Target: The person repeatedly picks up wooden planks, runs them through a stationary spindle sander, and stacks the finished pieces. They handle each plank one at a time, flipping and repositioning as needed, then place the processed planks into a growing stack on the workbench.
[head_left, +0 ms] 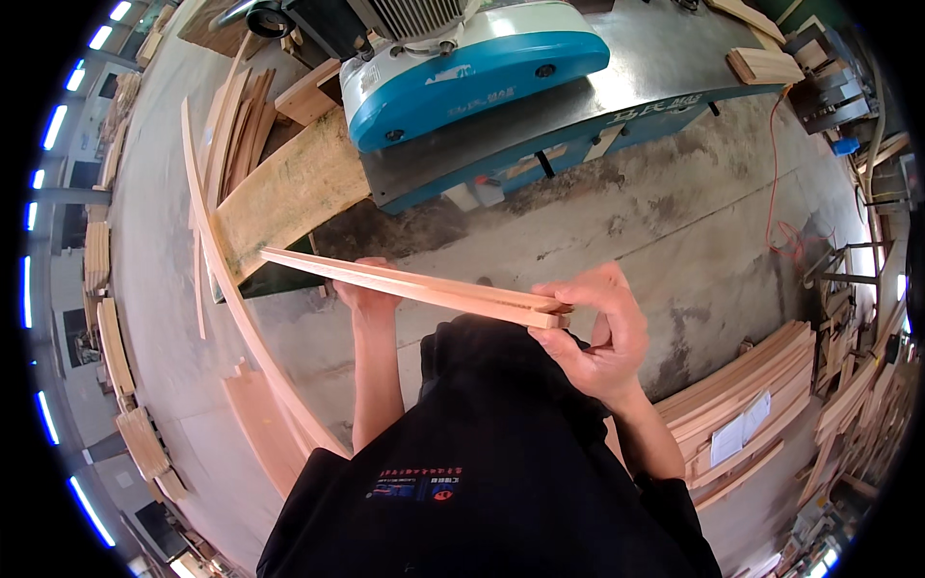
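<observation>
A long, pale wooden strip point(414, 284) lies across the front of my body, its far end reaching left toward the worktable. A dark lengthwise line runs along it; whether it is one grooved piece or two laid together, I cannot tell. My right hand point(607, 332) pinches its near end between thumb and fingers. Partly hidden behind the strip, my left hand point(368, 286) is closed around it farther left. Beyond the strip's left end stands a wood-topped table point(299, 183), joined to a blue and white machine point(472, 82) with a grey metal bed.
A long, thin board point(226, 270) slants from the table down to the lower left, near a wider plank point(258, 414). Several boards point(246, 116) lie behind the table. Stacked timber point(752, 385) with a paper sheet point(740, 429) sits at right. A red cable point(774, 183) trails over the floor.
</observation>
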Tool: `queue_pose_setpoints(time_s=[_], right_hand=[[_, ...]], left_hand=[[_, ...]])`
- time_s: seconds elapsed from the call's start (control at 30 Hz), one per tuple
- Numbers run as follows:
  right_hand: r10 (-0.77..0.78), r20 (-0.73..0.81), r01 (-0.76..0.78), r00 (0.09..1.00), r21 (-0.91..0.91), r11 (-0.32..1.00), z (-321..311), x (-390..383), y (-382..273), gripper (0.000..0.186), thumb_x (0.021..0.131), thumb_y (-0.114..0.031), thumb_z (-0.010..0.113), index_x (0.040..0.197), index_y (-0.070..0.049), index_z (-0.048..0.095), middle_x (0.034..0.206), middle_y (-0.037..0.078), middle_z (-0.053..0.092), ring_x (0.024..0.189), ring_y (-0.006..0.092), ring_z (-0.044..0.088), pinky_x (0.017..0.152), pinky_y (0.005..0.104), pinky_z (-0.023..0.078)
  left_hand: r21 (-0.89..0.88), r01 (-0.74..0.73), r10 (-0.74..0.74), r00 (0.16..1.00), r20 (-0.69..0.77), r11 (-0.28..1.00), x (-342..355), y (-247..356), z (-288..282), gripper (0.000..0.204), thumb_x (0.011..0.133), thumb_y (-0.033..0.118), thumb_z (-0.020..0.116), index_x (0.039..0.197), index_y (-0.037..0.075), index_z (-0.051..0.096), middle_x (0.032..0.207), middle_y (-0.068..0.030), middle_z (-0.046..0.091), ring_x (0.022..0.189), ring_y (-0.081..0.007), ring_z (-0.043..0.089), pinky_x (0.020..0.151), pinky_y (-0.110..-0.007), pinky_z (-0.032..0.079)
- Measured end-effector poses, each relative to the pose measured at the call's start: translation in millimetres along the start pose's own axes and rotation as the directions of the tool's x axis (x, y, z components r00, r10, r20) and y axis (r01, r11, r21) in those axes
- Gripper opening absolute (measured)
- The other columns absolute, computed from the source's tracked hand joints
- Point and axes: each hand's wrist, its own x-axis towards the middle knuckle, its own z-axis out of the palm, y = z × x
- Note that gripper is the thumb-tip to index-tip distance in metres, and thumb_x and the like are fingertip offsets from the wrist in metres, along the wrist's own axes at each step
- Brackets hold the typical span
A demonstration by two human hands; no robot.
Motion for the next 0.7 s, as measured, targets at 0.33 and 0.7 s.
queue_pose_setpoints(time_s=[0.33, 0.7], right_hand=[[-0.01, -0.019, 0.01, 1.0, 0.022, 1.0, 14, 7, 5, 0.029, 0.072, -0.001, 0.081, 0.099, -0.005, 0.07, 0.088, 0.005, 0.069, 0.07, 0.0186, 0.054, 0.063, 0.0298, 0.044], [0.066, 0.186, -0.061, 0.98, -0.035, 0.998, 12, 5, 12, 0.029, 0.077, -0.004, 0.082, 0.101, -0.001, 0.064, 0.094, 0.012, 0.068, 0.081, 0.0191, 0.056, 0.074, 0.0312, 0.045]], left_hand=[[0.179, -0.069, 0.183, 0.613, -0.769, 0.981, -1, -23, 63, 0.05, 0.1, 0.054, 0.029, 0.121, 0.02, 0.059, 0.129, -0.0043, 0.061, 0.115, -0.0288, 0.06, 0.096, -0.053, 0.051], [0.103, -0.149, 0.176, 0.655, -0.735, 0.984, -11, -18, 15, 0.05, 0.098, 0.055, 0.036, 0.117, 0.016, 0.06, 0.12, -0.0082, 0.063, 0.109, -0.0289, 0.06, 0.092, -0.05, 0.052]])
